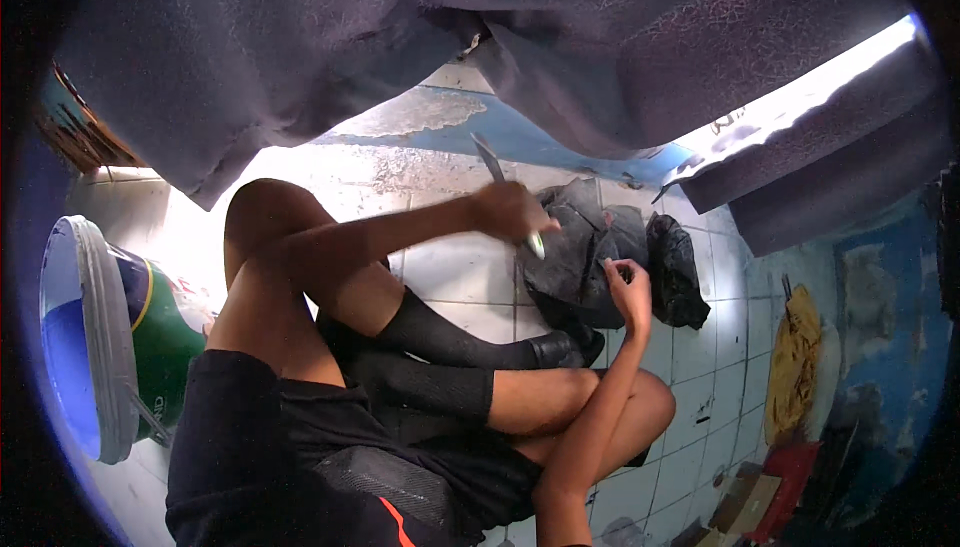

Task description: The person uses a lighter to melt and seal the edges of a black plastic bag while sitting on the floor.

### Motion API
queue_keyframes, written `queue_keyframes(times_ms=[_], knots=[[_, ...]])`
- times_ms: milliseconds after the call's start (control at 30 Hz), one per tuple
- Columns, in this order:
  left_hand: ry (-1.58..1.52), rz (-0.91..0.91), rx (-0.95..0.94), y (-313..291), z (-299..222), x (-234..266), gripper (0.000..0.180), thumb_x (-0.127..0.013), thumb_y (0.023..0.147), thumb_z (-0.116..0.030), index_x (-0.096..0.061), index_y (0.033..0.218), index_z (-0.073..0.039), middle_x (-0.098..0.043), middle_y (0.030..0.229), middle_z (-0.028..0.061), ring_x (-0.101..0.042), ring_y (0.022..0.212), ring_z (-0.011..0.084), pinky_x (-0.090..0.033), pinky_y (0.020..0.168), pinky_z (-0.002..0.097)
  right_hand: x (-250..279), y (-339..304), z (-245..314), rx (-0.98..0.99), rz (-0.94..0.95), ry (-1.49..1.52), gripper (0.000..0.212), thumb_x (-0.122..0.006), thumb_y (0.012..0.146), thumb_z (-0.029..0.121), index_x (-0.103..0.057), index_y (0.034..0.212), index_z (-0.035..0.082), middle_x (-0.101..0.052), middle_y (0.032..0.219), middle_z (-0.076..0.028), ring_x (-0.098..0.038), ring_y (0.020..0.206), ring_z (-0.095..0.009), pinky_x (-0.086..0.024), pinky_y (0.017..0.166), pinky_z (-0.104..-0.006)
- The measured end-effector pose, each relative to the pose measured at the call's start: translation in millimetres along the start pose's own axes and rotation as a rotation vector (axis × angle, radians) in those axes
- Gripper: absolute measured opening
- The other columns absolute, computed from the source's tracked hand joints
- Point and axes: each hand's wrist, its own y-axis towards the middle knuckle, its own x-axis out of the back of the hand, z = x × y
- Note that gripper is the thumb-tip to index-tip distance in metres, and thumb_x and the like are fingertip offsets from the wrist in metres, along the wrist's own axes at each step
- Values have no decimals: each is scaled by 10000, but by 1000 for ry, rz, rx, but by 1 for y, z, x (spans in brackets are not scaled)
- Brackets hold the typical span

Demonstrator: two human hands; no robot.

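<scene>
Knife (487, 159), gripped in the closed left hand (508, 213), points far left; the half-curled right hand (630, 292) is beside the dark bag (575, 232), its hold unclear.

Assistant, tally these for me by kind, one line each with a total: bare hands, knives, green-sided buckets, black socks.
Left hand and right hand: 2
Knife: 1
Green-sided bucket: 1
Black socks: 2
Total: 6
</scene>
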Motion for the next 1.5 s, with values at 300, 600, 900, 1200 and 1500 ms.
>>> queue_keyframes(times_ms=[300,600,900,1200,1500], knots=[[-69,-88,-183,6,-11,-22,205,-607,782,-166,-645,975,-112,-622,659,95,-647,619,287,-521,536,428,5,-9,11,-72,25,103,311,-663,871,281,-650,847,-29,-585,696,-29,-486,645,-89,-407,602,-265],[-55,28,-102,5,-8,0,259,-663,712,-176,-645,963,-111,-659,756,103,-667,705,289,-538,657,435,3,0,4,9,-3,-3,321,-659,870,274,-638,848,-45,-594,698,-53,-488,662,-106,-416,638,-273],[-40,24,-35,-13,5,-10,319,-692,677,-212,-635,978,-121,-644,703,82,-667,721,298,-540,642,448,-8,1,10,16,12,52,311,-657,875,267,-648,836,-42,-589,689,-35,-498,670,-91,-424,631,-268],[90,86,102,-23,37,-12,273,-687,654,-216,-641,904,-116,-642,699,107,-667,711,301,-528,656,468,-9,4,18,4,36,30,326,-672,873,268,-639,835,-54,-559,647,-15,-461,620,-71,-392,569,-265],[89,81,64,-11,17,21,263,-690,680,-248,-638,902,-116,-649,755,131,-659,740,314,-531,605,438,4,-6,18,-77,39,25,303,-654,882,254,-639,840,-45,-588,687,-28,-496,653,-88,-417,610,-274]])
